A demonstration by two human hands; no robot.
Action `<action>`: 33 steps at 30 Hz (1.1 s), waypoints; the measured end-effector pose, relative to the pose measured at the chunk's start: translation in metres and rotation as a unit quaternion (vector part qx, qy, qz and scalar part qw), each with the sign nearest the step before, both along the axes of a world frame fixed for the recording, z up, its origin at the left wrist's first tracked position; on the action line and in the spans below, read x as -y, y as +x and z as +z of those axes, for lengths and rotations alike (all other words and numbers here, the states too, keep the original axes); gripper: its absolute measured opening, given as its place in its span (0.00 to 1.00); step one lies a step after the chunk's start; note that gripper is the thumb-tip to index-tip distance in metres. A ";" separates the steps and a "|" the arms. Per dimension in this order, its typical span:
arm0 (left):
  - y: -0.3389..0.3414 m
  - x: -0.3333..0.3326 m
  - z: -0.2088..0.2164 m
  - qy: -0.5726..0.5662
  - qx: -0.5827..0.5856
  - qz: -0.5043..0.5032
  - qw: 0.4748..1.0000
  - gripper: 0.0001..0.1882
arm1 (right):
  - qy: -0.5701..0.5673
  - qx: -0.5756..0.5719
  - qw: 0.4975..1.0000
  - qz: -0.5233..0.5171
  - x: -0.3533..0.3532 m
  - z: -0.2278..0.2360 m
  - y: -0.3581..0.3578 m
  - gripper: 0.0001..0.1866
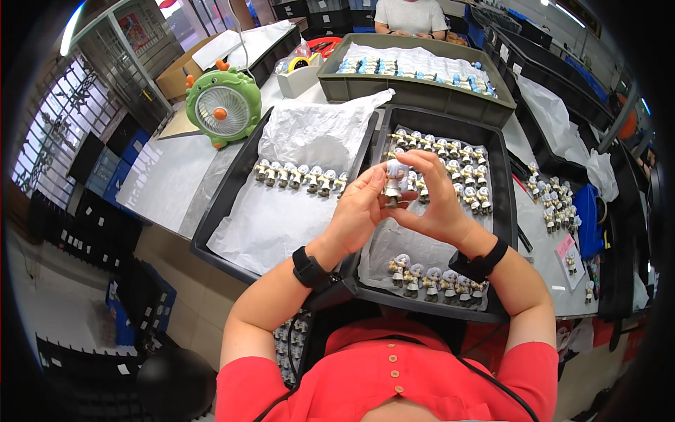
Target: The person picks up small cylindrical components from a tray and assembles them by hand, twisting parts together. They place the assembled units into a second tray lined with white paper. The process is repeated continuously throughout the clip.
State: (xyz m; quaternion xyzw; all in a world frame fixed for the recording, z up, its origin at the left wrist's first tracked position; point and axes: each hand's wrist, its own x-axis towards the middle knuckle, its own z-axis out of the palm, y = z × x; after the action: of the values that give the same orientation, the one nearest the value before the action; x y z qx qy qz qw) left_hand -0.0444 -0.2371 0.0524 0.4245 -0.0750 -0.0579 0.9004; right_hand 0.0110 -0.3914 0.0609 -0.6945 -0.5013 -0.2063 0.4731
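Over the boundary between two black trays I hold up a small figurine with pale hair and dark feet. My left hand grips it from the left side. Around it from the right curve the thumb and forefinger of my right hand, at its head and its feet. The left tray has white paper and one row of similar figurines. In the right tray similar figurines stand in several rows at the far side, with another row near me. My hands hide part of that tray.
Behind the trays stands a grey-green crate with blue-and-white figures on paper. A green fan and a white tape dispenser are at the far left. More figurines and a blue bin lie right. Another person sits opposite.
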 end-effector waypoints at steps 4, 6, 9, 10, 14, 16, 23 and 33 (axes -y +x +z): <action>-0.001 0.001 -0.003 0.073 0.039 0.016 0.996 0.21 | -0.003 0.060 0.998 0.029 -0.004 0.002 -0.003 0.38; -0.002 0.001 -0.005 0.178 0.060 0.038 0.981 0.22 | -0.023 0.109 0.994 0.013 -0.002 0.001 -0.001 0.41; -0.002 0.000 -0.002 0.117 0.041 0.007 0.992 0.22 | -0.020 0.088 0.996 0.019 -0.003 -0.001 -0.001 0.43; -0.003 -0.001 0.001 0.091 0.035 -0.004 0.995 0.23 | -0.011 0.054 0.998 0.028 -0.004 -0.004 -0.001 0.44; -0.002 -0.002 0.004 0.008 0.023 -0.047 0.999 0.24 | 0.015 -0.124 0.989 0.074 -0.004 -0.004 -0.007 0.47; -0.002 -0.002 0.004 -0.014 0.020 -0.055 0.998 0.25 | 0.008 -0.141 0.987 0.075 -0.004 -0.004 -0.007 0.47; -0.003 -0.001 0.009 -0.032 0.012 -0.068 0.997 0.27 | 0.000 -0.198 0.976 0.086 -0.002 -0.003 -0.005 0.48; -0.001 -0.005 0.006 0.001 0.023 -0.074 0.997 0.29 | -0.004 -0.136 0.989 0.056 -0.004 -0.003 -0.001 0.47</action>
State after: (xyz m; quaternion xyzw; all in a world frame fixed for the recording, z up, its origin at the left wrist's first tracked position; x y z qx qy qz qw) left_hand -0.0453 -0.2326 0.0583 0.4196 -0.1268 -0.1149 0.8915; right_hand 0.0097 -0.3877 0.0574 -0.6884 -0.4714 -0.0810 0.5452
